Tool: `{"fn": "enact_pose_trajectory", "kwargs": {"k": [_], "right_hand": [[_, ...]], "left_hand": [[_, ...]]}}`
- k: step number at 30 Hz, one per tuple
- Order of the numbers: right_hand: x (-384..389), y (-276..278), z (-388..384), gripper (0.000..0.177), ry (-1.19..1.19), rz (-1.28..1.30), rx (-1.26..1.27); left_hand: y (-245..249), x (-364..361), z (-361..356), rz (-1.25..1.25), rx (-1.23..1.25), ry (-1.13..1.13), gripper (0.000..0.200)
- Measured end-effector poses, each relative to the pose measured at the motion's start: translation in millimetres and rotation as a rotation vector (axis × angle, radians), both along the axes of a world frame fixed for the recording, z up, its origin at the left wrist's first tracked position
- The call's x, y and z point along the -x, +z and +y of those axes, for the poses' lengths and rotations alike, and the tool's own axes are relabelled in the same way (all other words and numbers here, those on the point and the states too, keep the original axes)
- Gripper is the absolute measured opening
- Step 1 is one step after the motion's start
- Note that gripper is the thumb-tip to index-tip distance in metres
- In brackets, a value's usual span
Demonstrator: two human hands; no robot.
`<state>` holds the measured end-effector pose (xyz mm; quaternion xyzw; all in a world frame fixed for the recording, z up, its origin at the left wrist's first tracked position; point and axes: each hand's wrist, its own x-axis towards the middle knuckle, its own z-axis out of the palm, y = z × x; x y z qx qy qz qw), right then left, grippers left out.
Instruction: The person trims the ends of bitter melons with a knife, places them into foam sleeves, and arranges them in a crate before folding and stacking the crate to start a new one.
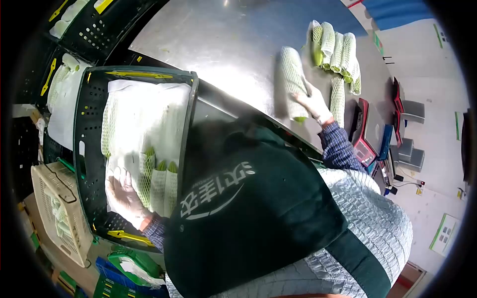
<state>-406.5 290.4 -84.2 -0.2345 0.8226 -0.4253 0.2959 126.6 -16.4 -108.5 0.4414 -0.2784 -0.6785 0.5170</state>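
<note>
My right hand [314,103], in a whitish glove, grips a long green vegetable in a white foam net [291,77] above the metal table; motion blurs it slightly. My left hand [124,196], also gloved, lies with fingers outstretched inside a dark green plastic crate [193,107], beside the netted vegetables [159,186] in its near part. It holds nothing that I can see. White paper [144,111] covers much of the far part of the crate. On the table past my right hand lies a group of netted vegetables [338,52], with a single one [337,99] nearer me.
The metal table [223,49] stretches ahead of me. More dark crates [99,35] stand at the far left, and a cream basket [59,213] with netted pieces is at the lower left. Red-edged equipment [365,134] sits at the right.
</note>
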Motion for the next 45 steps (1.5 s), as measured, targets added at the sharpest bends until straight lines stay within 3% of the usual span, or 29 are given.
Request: {"fn": "enact_pose_trajectory", "kwargs": {"k": [3,4,6,9,12,16,17,20,23,28,31,33,35,37,38,40,43,45], "right_hand": [[19,-2,87,0.076,-0.117,0.368,-0.369],[36,-6,119,0.069,-0.129,0.261,-0.374],[58,11,138,0.067,0.137,0.482,-0.515],[136,10,103,0.063,0.271,0.751,-0.518],[170,11,-21,0.060,0.330,1.000,-0.338],[155,51,-140,0.057,0.437,1.074,0.013],[142,60,-168,0.056,0.466,1.075,0.114],[55,95,-255,0.053,0.596,1.063,0.353],[-9,120,-271,0.050,0.607,1.019,0.552],[-71,135,-243,0.047,0.701,0.726,0.584],[-104,135,-226,0.045,0.784,0.391,0.393],[-120,121,-229,0.044,0.853,0.169,0.231],[-106,65,-259,0.038,1.085,-0.022,0.170],[-113,10,-271,0.038,1.086,-0.159,0.304],[-133,4,-265,0.037,0.919,-0.298,0.360],[-140,13,-267,0.037,0.892,-0.438,0.219],[-131,-1,-278,0.037,0.842,-0.659,0.008],[-125,-17,-285,0.035,0.772,-0.765,-0.102]], "left_hand": [[14,28,-3,-0.034,0.021,-0.081,0.041],[19,38,-1,-0.110,0.031,-0.109,0.040],[65,78,16,-0.350,0.058,-0.099,0.039],[53,105,20,-0.430,0.108,-0.053,0.028],[42,96,37,-0.422,0.126,0.037,0.017],[59,106,85,-0.366,0.187,0.084,0.012],[60,107,105,-0.432,0.195,0.096,0.012],[51,69,101,-0.250,0.119,0.305,0.015],[41,59,117,-0.295,0.085,0.354,0.016],[44,59,137,-0.484,0.079,0.360,0.018],[47,58,155,-0.529,0.095,0.332,0.021],[41,59,167,-0.574,0.109,0.336,0.024],[39,57,180,-0.575,0.125,0.355,0.025],[48,53,194,-0.688,0.051,0.364,0.027],[46,52,201,-0.723,0.059,0.388,0.028],[35,52,216,-0.781,0.068,0.436,0.029],[28,54,231,-1.154,-0.074,0.400,0.029],[22,66,231,-1.306,0.048,0.502,0.030]]}}
